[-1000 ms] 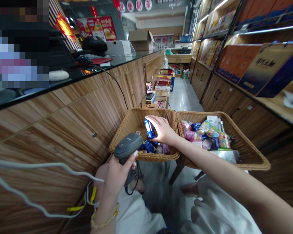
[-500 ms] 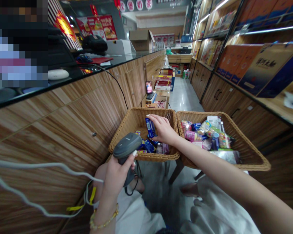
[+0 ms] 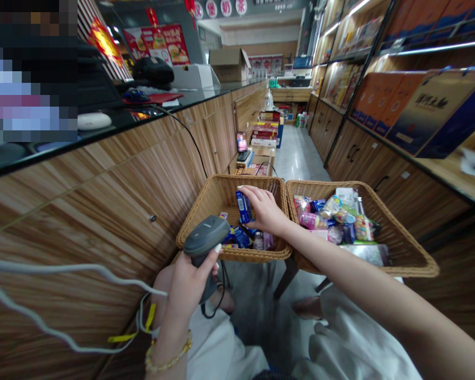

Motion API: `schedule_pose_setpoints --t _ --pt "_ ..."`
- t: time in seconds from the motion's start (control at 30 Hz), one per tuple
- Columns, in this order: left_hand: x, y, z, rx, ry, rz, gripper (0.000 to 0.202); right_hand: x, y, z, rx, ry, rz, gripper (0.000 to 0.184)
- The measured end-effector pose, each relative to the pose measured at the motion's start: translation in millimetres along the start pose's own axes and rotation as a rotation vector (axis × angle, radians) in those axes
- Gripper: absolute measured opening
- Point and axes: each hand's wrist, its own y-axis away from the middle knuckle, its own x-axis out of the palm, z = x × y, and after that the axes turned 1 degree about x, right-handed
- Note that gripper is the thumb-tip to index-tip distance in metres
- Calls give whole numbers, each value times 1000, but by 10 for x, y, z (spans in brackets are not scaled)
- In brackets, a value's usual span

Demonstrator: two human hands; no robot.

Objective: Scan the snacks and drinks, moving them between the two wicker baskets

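My left hand (image 3: 188,287) grips a grey barcode scanner (image 3: 206,238) near my lap, its head pointing toward the baskets. My right hand (image 3: 266,210) reaches into the left wicker basket (image 3: 211,198) and holds a blue packet (image 3: 243,207) upright above the other small goods lying there. The right wicker basket (image 3: 404,245) beside it is full of colourful packets and small bottles (image 3: 336,216).
A long wooden counter (image 3: 103,190) with a black top runs along my left, with a white cable (image 3: 63,274) hanging across it. Wooden shelves with boxed goods (image 3: 431,111) line the right. A phone on a stand (image 3: 241,143) sits beyond the baskets in the aisle.
My right hand lowered the blue packet a little deeper into the left basket and turned it upright. The scanner hand barely moved.
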Motion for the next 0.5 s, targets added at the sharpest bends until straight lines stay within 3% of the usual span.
schedule_pose_setpoints --t 0.23,0.5 --pt "17 7 -59 -3 -18 3 42 8 3 0 0 12 -8 103" --pt "15 16 -131 34 -68 24 31 28 -5 -18 -10 -7 -23 97"
